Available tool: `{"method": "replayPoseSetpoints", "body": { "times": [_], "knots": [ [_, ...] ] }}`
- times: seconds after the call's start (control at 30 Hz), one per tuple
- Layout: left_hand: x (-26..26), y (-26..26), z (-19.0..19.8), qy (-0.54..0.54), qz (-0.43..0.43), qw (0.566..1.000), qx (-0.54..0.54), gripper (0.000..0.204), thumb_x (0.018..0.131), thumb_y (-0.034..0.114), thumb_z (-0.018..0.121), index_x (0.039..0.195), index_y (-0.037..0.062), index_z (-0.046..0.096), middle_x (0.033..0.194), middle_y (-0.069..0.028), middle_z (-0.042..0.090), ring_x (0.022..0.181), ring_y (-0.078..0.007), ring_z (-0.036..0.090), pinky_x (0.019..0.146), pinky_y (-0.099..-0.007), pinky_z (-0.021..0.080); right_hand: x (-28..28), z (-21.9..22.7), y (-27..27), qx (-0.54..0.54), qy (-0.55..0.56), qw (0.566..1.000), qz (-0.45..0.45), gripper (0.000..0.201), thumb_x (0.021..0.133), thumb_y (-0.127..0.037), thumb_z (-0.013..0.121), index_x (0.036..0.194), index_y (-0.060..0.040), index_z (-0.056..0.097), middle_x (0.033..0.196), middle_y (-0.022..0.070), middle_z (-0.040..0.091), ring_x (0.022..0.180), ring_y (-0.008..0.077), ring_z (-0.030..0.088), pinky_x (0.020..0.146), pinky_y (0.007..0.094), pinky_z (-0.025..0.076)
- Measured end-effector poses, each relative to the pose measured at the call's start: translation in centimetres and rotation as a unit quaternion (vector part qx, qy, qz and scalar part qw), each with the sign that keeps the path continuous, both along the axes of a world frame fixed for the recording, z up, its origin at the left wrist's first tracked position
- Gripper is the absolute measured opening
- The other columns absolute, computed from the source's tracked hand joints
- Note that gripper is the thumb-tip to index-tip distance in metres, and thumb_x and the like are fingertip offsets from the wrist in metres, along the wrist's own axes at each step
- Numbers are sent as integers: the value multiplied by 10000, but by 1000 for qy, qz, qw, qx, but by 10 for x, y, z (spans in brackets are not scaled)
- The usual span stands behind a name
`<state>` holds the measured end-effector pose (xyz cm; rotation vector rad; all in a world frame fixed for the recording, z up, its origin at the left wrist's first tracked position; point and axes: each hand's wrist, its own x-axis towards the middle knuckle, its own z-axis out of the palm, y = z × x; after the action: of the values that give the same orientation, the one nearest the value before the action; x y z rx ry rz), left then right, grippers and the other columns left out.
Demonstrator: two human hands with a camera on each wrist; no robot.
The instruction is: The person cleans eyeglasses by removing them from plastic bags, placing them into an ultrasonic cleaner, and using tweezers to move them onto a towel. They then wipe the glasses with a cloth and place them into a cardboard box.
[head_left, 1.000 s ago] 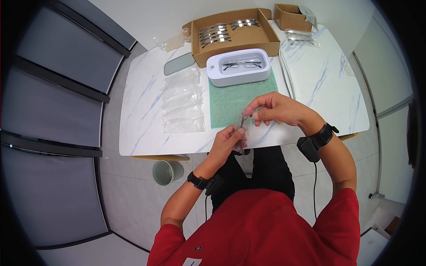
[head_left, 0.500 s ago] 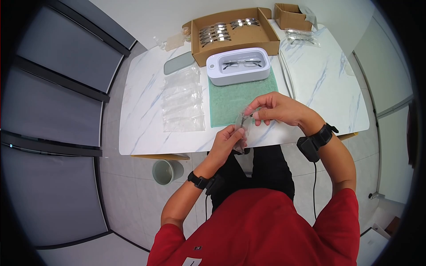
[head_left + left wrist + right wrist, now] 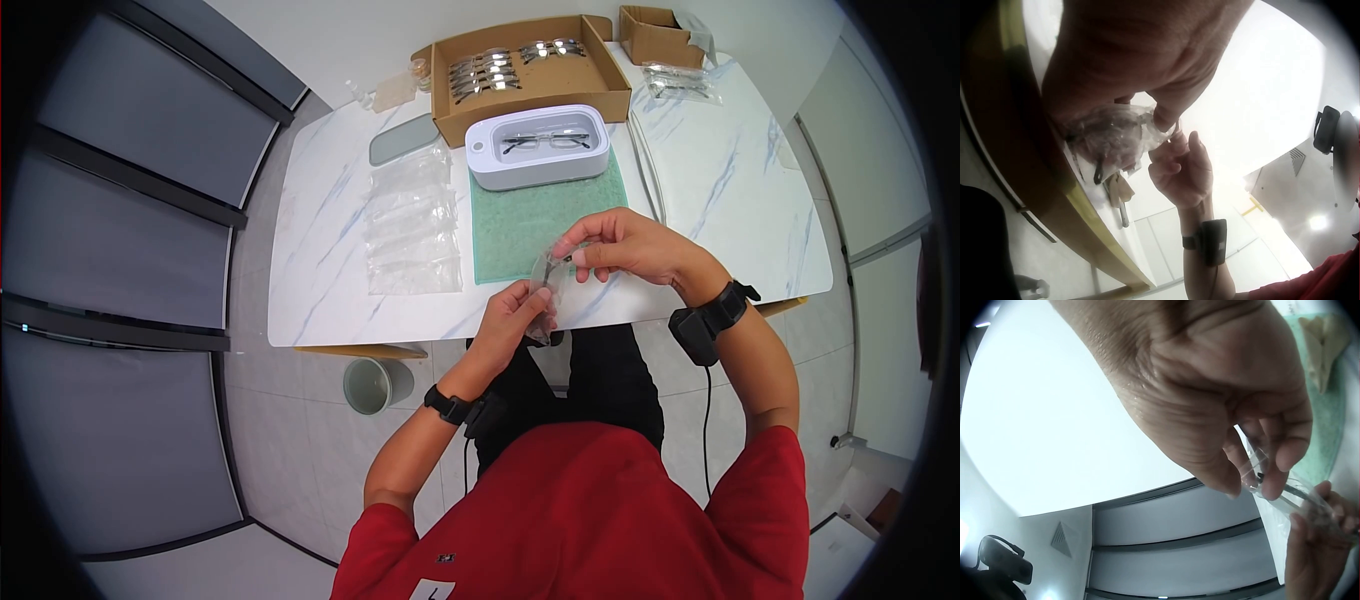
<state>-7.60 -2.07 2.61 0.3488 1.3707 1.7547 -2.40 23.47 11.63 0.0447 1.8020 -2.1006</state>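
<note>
The left hand (image 3: 508,325) is gripping a crinkled clear plastic sleeve (image 3: 546,275) with a dark slender piece inside, at the table's (image 3: 740,230) front edge, probably steadying it; the right hand's (image 3: 640,248) thumb and fingertips are pinching its far end, seemingly for control. Beyond, a rectangular green cloth (image 3: 510,235) is lying under a white oblong basin (image 3: 540,180), perhaps shielding the tabletop; thin-framed glasses (image 3: 545,142) are resting inside. Flat clear sleeves (image 3: 410,240) are lying toward the left edge; an open brown cardboard tray (image 3: 560,80) is standing along the back edge.
</note>
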Motion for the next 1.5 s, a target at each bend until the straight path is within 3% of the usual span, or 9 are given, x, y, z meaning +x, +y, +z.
{"method": "replayPoseSetpoints", "body": {
  "times": [0.47,0.87,1.5],
  "knots": [
    [3,-2,0,9,4,1000,7,282,1060,263,621,1170,4,641,917,-26,670,798,-106,654,736,-255,528,5,-13,-2,-42,-21,999,-17,275,974,-110,684,1224,1,707,1080,55,730,880,110,694,711,217,516],
    [15,-5,0,27,12,1000,0,265,1072,262,588,1156,15,642,908,-22,674,794,-109,648,752,-256,518,18,-20,-5,-97,-39,994,-31,259,989,-98,699,1233,-12,696,1147,46,725,879,109,690,705,220,553],
    [30,-16,-1,35,18,999,16,276,1047,271,636,1145,13,649,898,-24,685,768,-92,650,723,-236,525,38,-12,-16,-68,-24,997,-30,262,992,-112,692,1229,-1,697,1111,46,723,876,106,689,706,220,544]
  ]
}}
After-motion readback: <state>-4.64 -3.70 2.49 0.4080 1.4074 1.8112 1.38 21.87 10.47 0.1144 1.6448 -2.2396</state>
